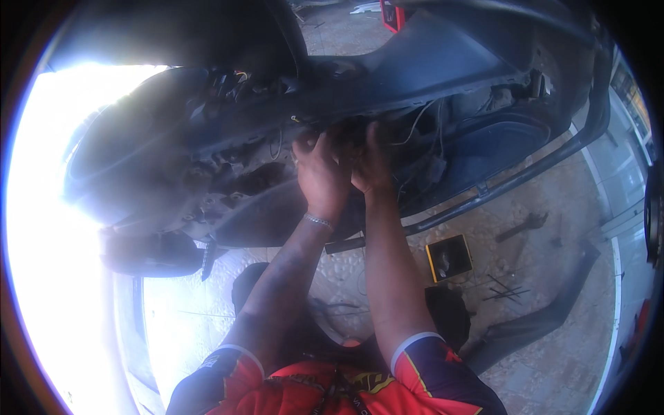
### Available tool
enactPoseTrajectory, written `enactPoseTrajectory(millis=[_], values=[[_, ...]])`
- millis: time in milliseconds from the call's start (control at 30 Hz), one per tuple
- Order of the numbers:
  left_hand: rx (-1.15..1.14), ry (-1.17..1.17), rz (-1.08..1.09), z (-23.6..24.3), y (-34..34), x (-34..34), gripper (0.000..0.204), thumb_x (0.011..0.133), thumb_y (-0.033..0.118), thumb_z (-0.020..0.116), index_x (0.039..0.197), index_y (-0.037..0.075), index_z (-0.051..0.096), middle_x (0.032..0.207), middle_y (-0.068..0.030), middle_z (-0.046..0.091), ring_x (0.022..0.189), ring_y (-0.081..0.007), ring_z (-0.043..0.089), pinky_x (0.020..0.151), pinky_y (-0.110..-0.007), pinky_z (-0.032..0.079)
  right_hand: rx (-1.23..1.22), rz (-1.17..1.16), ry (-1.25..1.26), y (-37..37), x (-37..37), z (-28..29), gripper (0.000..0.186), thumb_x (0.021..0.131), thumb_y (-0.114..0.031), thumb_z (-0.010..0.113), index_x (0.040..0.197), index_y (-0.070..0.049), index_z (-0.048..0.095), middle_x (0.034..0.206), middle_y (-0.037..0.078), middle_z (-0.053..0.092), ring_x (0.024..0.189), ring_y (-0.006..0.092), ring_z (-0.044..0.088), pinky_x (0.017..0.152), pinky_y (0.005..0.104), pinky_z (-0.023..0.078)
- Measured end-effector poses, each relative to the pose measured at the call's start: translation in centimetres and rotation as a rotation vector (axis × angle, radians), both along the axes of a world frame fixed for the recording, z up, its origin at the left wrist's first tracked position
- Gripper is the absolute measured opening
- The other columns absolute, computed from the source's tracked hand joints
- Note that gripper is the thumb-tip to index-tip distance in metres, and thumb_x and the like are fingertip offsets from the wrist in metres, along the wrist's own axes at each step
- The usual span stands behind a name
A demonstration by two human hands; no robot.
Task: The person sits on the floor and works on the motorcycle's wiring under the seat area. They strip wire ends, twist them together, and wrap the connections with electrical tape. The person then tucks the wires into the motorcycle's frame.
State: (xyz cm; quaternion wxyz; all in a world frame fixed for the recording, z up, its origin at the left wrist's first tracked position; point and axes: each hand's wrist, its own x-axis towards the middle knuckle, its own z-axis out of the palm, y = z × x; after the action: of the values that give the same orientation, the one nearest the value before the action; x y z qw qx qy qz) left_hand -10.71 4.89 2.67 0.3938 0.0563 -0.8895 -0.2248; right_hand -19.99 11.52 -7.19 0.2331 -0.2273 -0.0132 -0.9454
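A motor scooter [443, 59] with dark blue body panels lies across the view, and its side is opened up. Both my hands reach into the dark gap in its middle. My left hand [323, 173] has its fingers bent inward at the gap's edge. Close beside it, my right hand [372, 169] is closed, with one digit pointing up. Whatever the fingers hold is lost in shadow and blur. A thin pale wire [418, 123] runs out of the opening just right of my hands, and another wire loop [277, 146] hangs to their left.
A dark tube rail [512, 171] borders the scooter's near side. On the tiled floor are a yellow-edged black tray [429, 263], several thin dark rods [507, 290], a dark tool [522, 225] and a long dark panel [529, 328]. Strong glare covers the left side.
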Motion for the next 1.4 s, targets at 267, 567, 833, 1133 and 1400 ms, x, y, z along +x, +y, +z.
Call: enactPoseTrajectory(millis=[267, 567, 833, 1133, 1400], values=[[-0.013, 0.006, -0.016, 0.4, 1.6, -1.0, 0.024, 0.081, 0.025, 0.082, 0.104, 0.017, 0.077, 0.112, -0.0185, 0.055, 0.101, -0.0367, 0.061, 0.086, -0.044, 0.053, 0.079, -0.047, -0.132, 0.0, -0.3, -0.7, 0.062, 0.102, -0.055, 0.053, 0.137, -0.004, 0.053, 0.125, 0.010, 0.065, 0.114, 0.0221, 0.065, 0.096, 0.0379, 0.056], [0.016, 0.081, 0.011, -0.3, 1.8, -1.8, 0.020, 0.080, 0.020, 0.081, 0.099, 0.015, 0.077, 0.107, -0.0189, 0.053, 0.094, -0.0367, 0.059, 0.082, -0.043, 0.052, 0.183, -0.060, -0.081, 0.6, 0.8, 0.8, 0.053, 0.102, -0.048, 0.058, 0.135, -0.007, 0.054, 0.126, 0.006, 0.064, 0.115, 0.0184, 0.064, 0.095, 0.0336, 0.055], [0.036, 0.093, -0.018, -0.6, 1.6, -1.9, 0.018, 0.084, 0.015, 0.075, 0.102, 0.011, 0.073, 0.108, -0.0213, 0.053, 0.097, -0.0398, 0.058, 0.085, -0.046, 0.050, 0.704, -0.299, -0.052, 2.7, 2.0, 2.6, 0.052, 0.098, -0.045, 0.067, 0.134, -0.010, 0.054, 0.115, 0.002, 0.064, 0.098, 0.0149, 0.066, 0.074, 0.0311, 0.053], [0.125, 0.030, -0.077, -0.8, 0.7, -0.9, 0.017, 0.089, 0.016, 0.070, 0.105, 0.009, 0.070, 0.114, -0.0249, 0.051, 0.102, -0.0433, 0.058, 0.089, -0.049, 0.050, 0.958, -0.385, -0.183, 3.1, 4.1, 4.3, 0.046, 0.090, -0.036, 0.078, 0.120, -0.007, 0.058, 0.096, 0.002, 0.064, 0.077, 0.0119, 0.063, 0.060, 0.0272, 0.048], [0.150, 0.091, -0.121, -0.2, -0.5, 0.2, 0.016, 0.089, 0.014, 0.071, 0.103, 0.007, 0.068, 0.118, -0.0257, 0.052, 0.100, -0.0444, 0.061, 0.085, -0.050, 0.052, 1.227, -0.780, -0.392, 1.8, 7.1, 5.2, 0.028, 0.085, -0.023, 0.084, 0.090, -0.001, 0.066, 0.075, 0.002, 0.065, 0.067, 0.0105, 0.059, 0.055, 0.0305, 0.044]])
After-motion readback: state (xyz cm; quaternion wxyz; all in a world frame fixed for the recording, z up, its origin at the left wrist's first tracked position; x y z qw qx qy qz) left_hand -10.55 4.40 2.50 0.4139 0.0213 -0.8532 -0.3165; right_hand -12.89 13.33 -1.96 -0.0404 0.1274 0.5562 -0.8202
